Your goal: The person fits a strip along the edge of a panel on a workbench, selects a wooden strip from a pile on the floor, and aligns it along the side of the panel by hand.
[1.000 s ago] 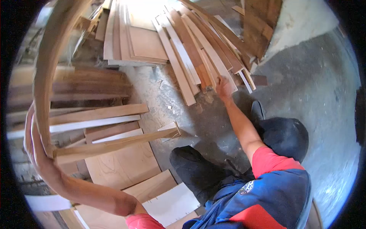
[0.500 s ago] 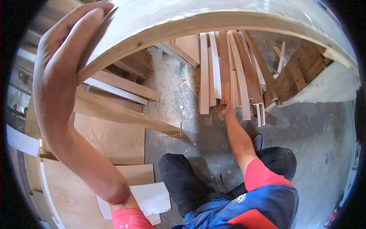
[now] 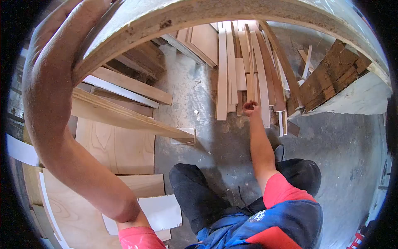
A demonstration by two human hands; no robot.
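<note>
A large white-faced panel [image 3: 199, 15] with a bare wooden edge arches across the top of the head view. My left hand [image 3: 54, 62] is wrapped on its left edge, with the fingertips partly out of frame. Lower down, my right hand [image 3: 251, 108] has its fingers closed on the near end of a narrow wooden strip [image 3: 250, 70]. That strip lies lengthwise over a pile of wooden boards [image 3: 222, 70] on the floor, in several brown, pale and white tones.
Plywood sheets [image 3: 116, 145] lie at the left, with a white piece [image 3: 159, 211] near my knee. A thick board edge [image 3: 128, 116] juts toward the middle. More planks [image 3: 128, 85] sit behind it. At the right stands a worn brown panel [image 3: 331, 74]. Grey concrete floor [image 3: 344, 157] shows around me.
My right hand has risen slightly off the brown board ends and now has a narrow strip in it. Some boards in the pile have shifted. My left hand stays on the panel, lower in view.
</note>
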